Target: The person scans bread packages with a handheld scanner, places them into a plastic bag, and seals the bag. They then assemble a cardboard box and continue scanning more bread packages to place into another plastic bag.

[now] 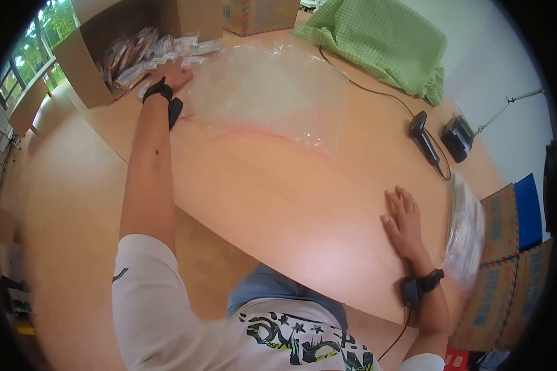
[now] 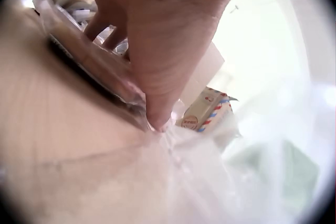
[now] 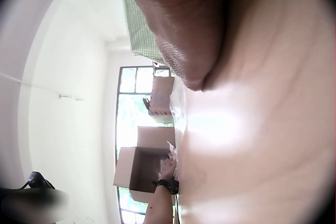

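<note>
At the open cardboard box (image 1: 83,71) on the far left, my left hand (image 1: 174,74) reaches over a pile of clear plastic packets (image 1: 133,52). The left wrist view shows its thumb and fingers gripping the edge of one clear plastic packet (image 2: 92,64); what lies inside that packet is unclear. A large clear plastic bag (image 1: 254,86) is spread flat just right of this hand. My right hand (image 1: 405,226) rests on the tabletop with relaxed fingers, holding nothing.
A black barcode scanner (image 1: 423,137) lies cabled near its black stand (image 1: 458,138). Green checked cloth (image 1: 384,46) covers something at the back. Plastic-wrapped goods (image 1: 465,226) and printed cartons (image 1: 501,278) flank the right edge. Another carton (image 1: 260,17) stands behind the bag.
</note>
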Demonstrator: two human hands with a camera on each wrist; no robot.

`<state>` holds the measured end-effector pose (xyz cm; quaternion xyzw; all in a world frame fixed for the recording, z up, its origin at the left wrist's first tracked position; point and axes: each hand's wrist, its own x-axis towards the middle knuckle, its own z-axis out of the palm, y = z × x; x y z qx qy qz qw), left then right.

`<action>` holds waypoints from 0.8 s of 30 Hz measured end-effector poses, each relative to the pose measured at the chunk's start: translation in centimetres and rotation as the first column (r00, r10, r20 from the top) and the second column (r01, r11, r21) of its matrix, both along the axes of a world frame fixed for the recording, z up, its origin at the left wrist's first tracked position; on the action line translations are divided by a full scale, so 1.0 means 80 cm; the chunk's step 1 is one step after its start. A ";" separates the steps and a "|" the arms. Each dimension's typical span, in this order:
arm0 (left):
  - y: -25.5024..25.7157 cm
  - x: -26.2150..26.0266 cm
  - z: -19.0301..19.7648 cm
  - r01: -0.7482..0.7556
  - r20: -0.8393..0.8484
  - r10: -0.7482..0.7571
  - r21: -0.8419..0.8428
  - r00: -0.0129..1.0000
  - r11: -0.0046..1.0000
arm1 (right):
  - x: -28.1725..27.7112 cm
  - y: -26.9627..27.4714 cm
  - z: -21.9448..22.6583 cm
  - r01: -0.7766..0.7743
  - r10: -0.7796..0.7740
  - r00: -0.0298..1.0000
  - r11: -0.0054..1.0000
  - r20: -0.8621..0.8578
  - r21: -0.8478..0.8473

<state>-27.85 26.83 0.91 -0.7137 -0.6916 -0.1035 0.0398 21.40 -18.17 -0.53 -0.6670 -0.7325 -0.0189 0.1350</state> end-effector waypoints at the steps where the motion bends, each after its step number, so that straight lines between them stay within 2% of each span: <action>1: -0.007 0.006 -0.002 0.003 -0.051 0.001 0.084 0.999 0.996 | 0.000 0.002 0.002 -0.004 0.004 1.000 1.000 -0.013 0.000; 4: -0.030 0.011 0.009 0.105 -0.093 -0.096 0.100 0.991 0.990 | 0.001 0.004 -0.001 -0.008 0.008 1.000 1.000 -0.030 0.016; 7: -0.038 -0.015 -0.002 0.307 -0.008 -0.321 0.318 0.947 0.897 | 0.006 0.003 -0.006 -0.006 0.007 0.999 0.999 -0.034 0.049; 9: -0.026 -0.039 0.009 0.205 0.220 -0.295 0.357 0.930 0.912 | 0.008 0.001 -0.010 -0.011 0.014 0.999 0.997 -0.038 0.070; 10: -0.046 -0.034 0.031 0.152 0.327 -0.281 0.368 0.902 0.917 | 0.010 0.001 -0.012 -0.017 0.021 0.999 0.996 -0.038 0.082; 11: -0.067 -0.029 0.052 0.060 0.496 -0.212 0.305 0.842 0.951 | 0.011 0.001 -0.013 -0.023 0.027 0.999 0.995 -0.039 0.097; 13: -0.093 -0.012 0.072 0.012 0.764 -0.388 0.447 0.516 0.895 | 0.015 0.001 -0.016 -0.030 0.036 0.998 0.994 -0.056 0.109; 15: -0.131 0.028 0.098 -0.071 0.832 -0.545 0.553 0.100 0.830 | 0.015 0.001 -0.018 -0.034 0.043 0.997 0.991 -0.068 0.131; 18: -0.180 0.081 0.103 0.021 0.827 -0.545 0.552 -0.137 0.833 | 0.017 0.001 -0.017 -0.053 0.070 0.993 0.981 -0.090 0.188; 20: -0.227 0.130 0.095 0.095 0.775 -0.621 0.613 0.116 0.784 | 0.025 0.004 -0.022 -0.060 0.094 0.988 0.966 -0.126 0.251; 21: -0.251 0.156 0.088 0.143 0.725 -0.649 0.634 0.231 0.760 | 0.028 0.007 -0.023 -0.013 0.086 0.951 0.971 -0.297 0.240; 22: -0.271 0.181 0.069 0.276 0.467 -0.799 0.767 0.380 0.579 | 0.027 0.009 -0.025 0.034 0.071 0.885 0.976 -0.460 0.216; 23: -0.293 0.203 0.048 0.428 0.159 -0.872 0.821 0.464 0.378 | 0.027 0.009 -0.024 0.080 0.049 0.794 0.980 -0.606 0.184; 24: -0.319 0.222 0.035 0.583 0.112 -0.890 0.718 0.442 0.380 | 0.026 0.007 -0.021 0.095 0.036 0.761 0.981 -0.648 0.166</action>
